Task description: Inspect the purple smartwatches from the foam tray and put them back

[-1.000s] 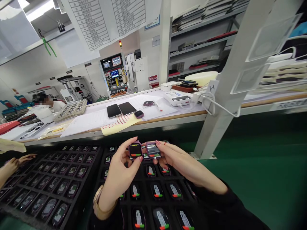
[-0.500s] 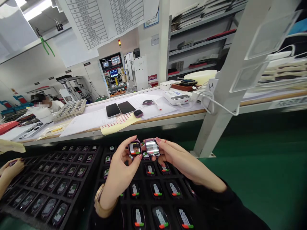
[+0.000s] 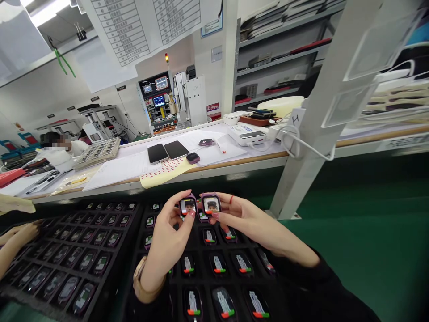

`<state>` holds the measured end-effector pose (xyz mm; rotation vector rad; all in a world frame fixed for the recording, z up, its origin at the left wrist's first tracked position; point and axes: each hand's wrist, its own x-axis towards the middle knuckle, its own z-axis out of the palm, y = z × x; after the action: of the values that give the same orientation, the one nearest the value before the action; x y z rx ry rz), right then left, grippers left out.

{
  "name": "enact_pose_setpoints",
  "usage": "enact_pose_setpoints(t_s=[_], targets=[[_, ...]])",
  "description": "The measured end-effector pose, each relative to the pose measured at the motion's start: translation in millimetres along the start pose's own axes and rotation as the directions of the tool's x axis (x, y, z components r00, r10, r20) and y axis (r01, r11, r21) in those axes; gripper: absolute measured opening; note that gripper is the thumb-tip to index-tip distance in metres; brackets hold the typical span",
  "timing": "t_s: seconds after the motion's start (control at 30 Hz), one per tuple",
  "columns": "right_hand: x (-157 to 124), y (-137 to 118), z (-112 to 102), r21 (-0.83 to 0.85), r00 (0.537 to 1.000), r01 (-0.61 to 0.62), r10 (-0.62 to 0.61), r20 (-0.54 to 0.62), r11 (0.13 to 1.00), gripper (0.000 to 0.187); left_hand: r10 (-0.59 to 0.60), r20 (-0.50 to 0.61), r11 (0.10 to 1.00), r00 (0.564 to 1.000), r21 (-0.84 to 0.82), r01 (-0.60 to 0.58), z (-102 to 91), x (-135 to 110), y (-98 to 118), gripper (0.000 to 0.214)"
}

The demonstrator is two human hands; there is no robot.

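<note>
Watches, two: left hand (image 3: 167, 237) pinches one watch (image 3: 188, 205), right hand (image 3: 248, 221) the other watch (image 3: 211, 204); right screen now shows a picture like the left, formerly bars.

Two watches (image 3: 200, 205) above tray (image 3: 134, 250)

Far across the bench, two dark phones (image 3: 166, 151) are lying side by side on white paper, with a sheet of red stickers (image 3: 166, 171) sitting just near of them. A small purple watch body (image 3: 193, 157) is resting beside the phones. Further right, a white device (image 3: 248, 134) is trailing a white cable (image 3: 301, 145) round the slanted post (image 3: 321, 107). Far left, a person in white (image 3: 58, 147) is sitting behind a grey keyed tray (image 3: 97, 153). Printed lists (image 3: 147, 27) are hanging overhead.
</note>
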<state>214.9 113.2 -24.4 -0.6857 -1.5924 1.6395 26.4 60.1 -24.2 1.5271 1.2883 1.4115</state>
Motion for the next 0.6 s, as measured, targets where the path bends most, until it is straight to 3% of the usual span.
enact_pose_setpoints(t_s=[0.27,0.47,0.6], targets=[[-1.1,0.3,-2.8,-0.046,1.0,0.003,-0.004,-0.014,0.999,0.065,-0.002,0.022,1.0,1.0,0.014,0.002,-0.5,-1.1,1.2,0.039],[1.6,5.0,-2.2,-0.074,1.0,0.002,-0.003,-0.014,0.997,0.057,0.018,0.015,1.0,1.0,0.022,-0.018,-0.7,-1.2,1.1,0.028],[0.7,3.9,-1.8,-0.018,0.999,0.04,-0.04,0.015,0.999,0.051,0.005,0.069,0.999,0.998,0.048,-0.008,-0.2,-1.1,1.6,0.039]])
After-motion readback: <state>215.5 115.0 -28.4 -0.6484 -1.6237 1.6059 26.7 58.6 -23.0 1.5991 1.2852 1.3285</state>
